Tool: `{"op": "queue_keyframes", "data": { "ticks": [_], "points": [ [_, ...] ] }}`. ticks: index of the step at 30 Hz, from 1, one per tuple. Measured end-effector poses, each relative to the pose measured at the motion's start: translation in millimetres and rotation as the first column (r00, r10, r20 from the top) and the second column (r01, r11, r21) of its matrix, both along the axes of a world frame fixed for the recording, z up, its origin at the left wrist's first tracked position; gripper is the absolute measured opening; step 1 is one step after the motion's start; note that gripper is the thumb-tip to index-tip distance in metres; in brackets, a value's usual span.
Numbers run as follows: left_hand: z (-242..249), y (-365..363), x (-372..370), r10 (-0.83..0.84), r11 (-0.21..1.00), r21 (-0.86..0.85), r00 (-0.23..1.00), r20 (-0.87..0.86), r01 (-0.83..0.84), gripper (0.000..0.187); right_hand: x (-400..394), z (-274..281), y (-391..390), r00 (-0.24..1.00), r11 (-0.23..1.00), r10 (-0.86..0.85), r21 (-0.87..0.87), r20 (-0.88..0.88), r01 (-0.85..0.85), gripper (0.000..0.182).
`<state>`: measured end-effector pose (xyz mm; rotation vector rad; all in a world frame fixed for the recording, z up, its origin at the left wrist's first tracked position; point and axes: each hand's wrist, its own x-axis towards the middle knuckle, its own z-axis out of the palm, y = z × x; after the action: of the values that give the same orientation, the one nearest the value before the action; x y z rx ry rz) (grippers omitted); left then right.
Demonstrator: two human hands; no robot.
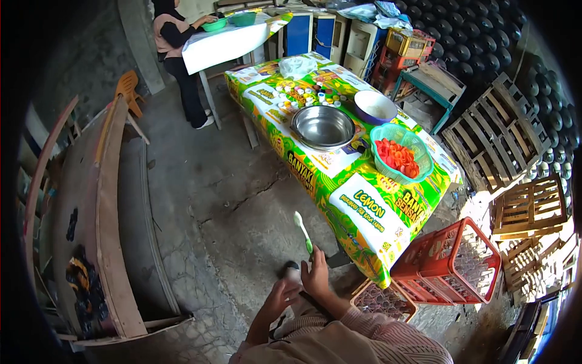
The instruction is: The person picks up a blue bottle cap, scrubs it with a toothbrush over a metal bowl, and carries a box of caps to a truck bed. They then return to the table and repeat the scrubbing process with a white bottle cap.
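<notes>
A white and green toothbrush [301, 230] points up and away from me, its green handle end in my right hand [315, 274]. The fingers of that hand are closed round the handle. My left hand [282, 297] is just to the left and lower, in front of my body, with its fingers loosely stretched and nothing visible in them. Both hands are over the concrete floor, beside the near-left edge of the table [357, 203] with its bright green and yellow cover.
On the table are a steel basin [323, 126], a white-and-purple bowl [375, 107], a green basket [403, 155] of red caps, scattered bottle caps [303, 96] and a plastic bag [297, 67]. Red crates [451, 261] stand right. Another person [176, 48] works at the back table.
</notes>
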<state>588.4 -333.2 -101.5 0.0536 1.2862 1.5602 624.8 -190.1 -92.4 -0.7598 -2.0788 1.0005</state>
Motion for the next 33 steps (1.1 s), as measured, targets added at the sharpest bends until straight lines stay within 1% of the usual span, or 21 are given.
{"op": "queue_keyframes", "data": {
  "ticks": [1,2,3,5,6,7,10,13,16,19,20,21,22,23,24,26,27,28,29,31,33],
  "points": [
    [2.0,13.9,-11.5,-0.027,0.983,0.185,0.974,0.227,-0.016,0.053,-25.9,10.6,5.7,0.995,0.99,0.069,-0.129,0.077,-0.058,0.05],
    [6.0,33.7,-29.1,-0.092,0.926,0.37,0.902,0.422,-0.078,0.057,-50.0,24.4,7.9,0.994,0.991,0.092,-0.107,0.065,-0.084,0.049],
    [17.4,51.0,-45.0,-0.107,0.927,0.371,0.901,0.421,-0.063,0.057,-75.1,32.9,10.0,0.988,0.991,0.131,-0.038,0.08,-0.128,0.049],
    [41.4,76.0,-68.7,-0.138,0.837,0.536,0.904,0.404,-0.112,0.068,-117.2,45.4,16.1,0.981,0.986,0.16,0.027,0.108,-0.164,0.05],
    [46.0,84.0,-79.7,-0.146,0.839,0.533,0.899,0.412,-0.108,0.068,-135.6,51.1,21.0,0.973,0.968,0.202,0.129,0.116,-0.216,0.05],
    [49.9,93.3,-90.0,-0.135,0.845,0.53,0.93,0.342,-0.072,0.068,-148.9,55.2,27.8,0.961,0.934,0.245,0.232,0.129,-0.27,0.049],
    [60.1,118.2,-129.7,-0.119,0.864,0.501,0.989,0.091,0.058,0.069,-181.0,62.9,49.9,0.981,0.96,0.193,0.201,0.033,-0.196,0.047],
    [66.5,136.0,-171.6,-0.127,0.883,0.429,0.977,-0.17,0.189,0.07,-205.6,62.6,74.3,0.99,0.968,0.133,0.209,0.052,-0.141,0.047],
    [69.0,162.3,-217.7,-0.148,0.884,0.35,0.896,-0.42,0.31,0.07,-236.5,79.0,105.0,0.995,0.954,0.077,0.286,0.068,-0.093,0.046],
    [71.6,188.7,-275.9,-0.177,0.873,0.243,0.74,-0.649,0.422,0.071,-274.7,84.6,131.2,0.984,0.913,0.013,0.4,0.177,-0.084,0.043],
    [74.2,198.1,-300.7,-0.198,0.864,0.235,0.729,-0.655,0.445,0.071,-286.7,84.0,140.1,0.981,0.9,-0.021,0.431,0.194,-0.066,0.046],
    [76.8,206.6,-325.6,-0.472,0.791,0.076,0.684,-0.556,0.607,0.068,-297.8,84.1,150.6,0.971,0.891,-0.08,0.453,0.225,-0.032,0.049],
    [78.9,213.9,-345.4,-0.703,0.658,-0.053,0.588,-0.401,0.751,0.064,-306.5,85.6,161.5,0.955,0.881,-0.134,0.472,0.264,-0.007,0.053],
    [78.1,218.6,-359.4,-0.567,0.694,0.067,0.602,-0.562,0.717,0.052,-313.3,91.2,168.8,0.942,0.925,-0.166,0.377,0.291,0.047,0.062],
    [72.8,223.4,-374.6,-0.571,0.688,0.151,0.657,-0.492,0.71,0.046,-318.6,95.3,177.8,0.94,0.942,-0.227,0.303,0.253,0.146,0.066],
    [76.1,235.5,-421.6,-0.584,0.658,-0.157,0.367,-0.724,0.737,0.043,-318.8,96.4,194.1,0.905,0.925,-0.361,0.205,0.223,0.319,0.066],
    [73.6,243.2,-443.0,-0.573,0.7,-0.141,0.432,-0.696,0.7,0.042,-317.0,102.5,200.1,0.88,0.899,-0.431,0.181,0.199,0.399,0.065],
    [68.7,253.1,-464.3,-0.534,0.743,-0.178,0.411,-0.739,0.645,0.041,-313.6,108.0,203.6,0.848,0.866,-0.498,0.152,0.183,0.476,0.064],
    [60.9,264.9,-485.6,-0.473,0.778,-0.186,0.365,-0.802,0.6,0.041,-310.1,105.1,208.1,0.82,0.825,-0.56,0.17,0.115,0.539,0.062],
    [62.5,293.6,-522.9,-0.387,0.831,-0.19,0.299,-0.872,0.523,0.036,-299.5,110.5,208.0,0.743,0.763,-0.647,0.126,0.174,0.634,0.06],
    [56.4,328.8,-555.9,-0.268,0.887,-0.18,0.157,-0.95,0.425,0.033,-291.7,108.6,208.3,0.681,0.702,-0.711,0.116,0.177,0.703,0.057]
  ]
}}
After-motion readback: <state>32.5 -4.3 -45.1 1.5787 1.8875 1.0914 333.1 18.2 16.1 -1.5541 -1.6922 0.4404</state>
